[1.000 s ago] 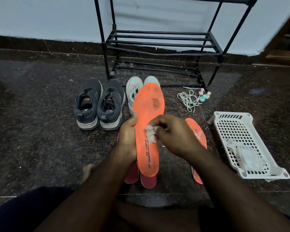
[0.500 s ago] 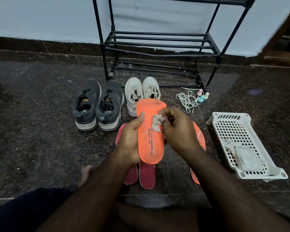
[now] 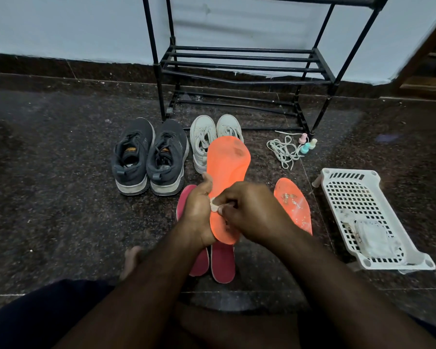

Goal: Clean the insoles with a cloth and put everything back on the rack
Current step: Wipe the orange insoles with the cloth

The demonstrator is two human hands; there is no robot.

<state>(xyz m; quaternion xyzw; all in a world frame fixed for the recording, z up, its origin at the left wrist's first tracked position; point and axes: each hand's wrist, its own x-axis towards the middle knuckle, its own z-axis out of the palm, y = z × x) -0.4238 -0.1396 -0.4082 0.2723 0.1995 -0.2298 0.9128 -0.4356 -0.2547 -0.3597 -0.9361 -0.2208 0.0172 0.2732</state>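
The left hand (image 3: 199, 210) grips the orange insole (image 3: 227, 177) by its left edge, toe pointing away. The right hand (image 3: 252, 210) pinches a small cloth (image 3: 214, 206) against the insole beside the left thumb. Firm, overlapping strokes from heel to toe should work best, with support behind. Right of the grip, the white basket (image 3: 337, 177) holds a pale packet, contents unclear.

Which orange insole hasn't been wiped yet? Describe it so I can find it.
Start at the white basket on the floor at right. Just left of it, an orange insole lies flat on the dark floor. Unlike the one held in both hands, it is untouched and smeared with pale marks.
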